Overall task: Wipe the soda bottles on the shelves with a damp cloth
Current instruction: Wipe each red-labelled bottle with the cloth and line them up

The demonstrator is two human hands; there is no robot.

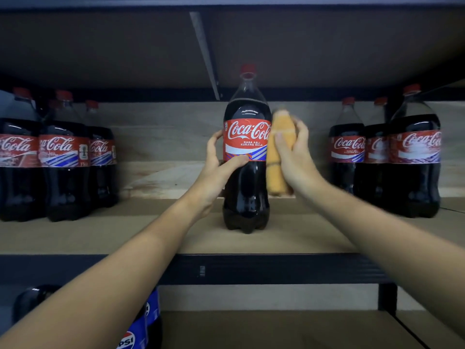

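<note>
A large Coca-Cola bottle (246,152) with a red cap and red label stands upright in the middle of the wooden shelf (289,238). My left hand (221,162) grips its left side at the label, thumb across the front. My right hand (293,152) holds a folded orange cloth (278,159) pressed flat against the bottle's right side. The cloth reaches from the top of the label down to the bottle's lower body.
Three Coca-Cola bottles (63,162) stand at the left of the same shelf and three more Coca-Cola bottles (412,157) at the right. The shelf above hangs low over the caps. Pepsi bottles (141,328) sit on the lower shelf at the bottom left.
</note>
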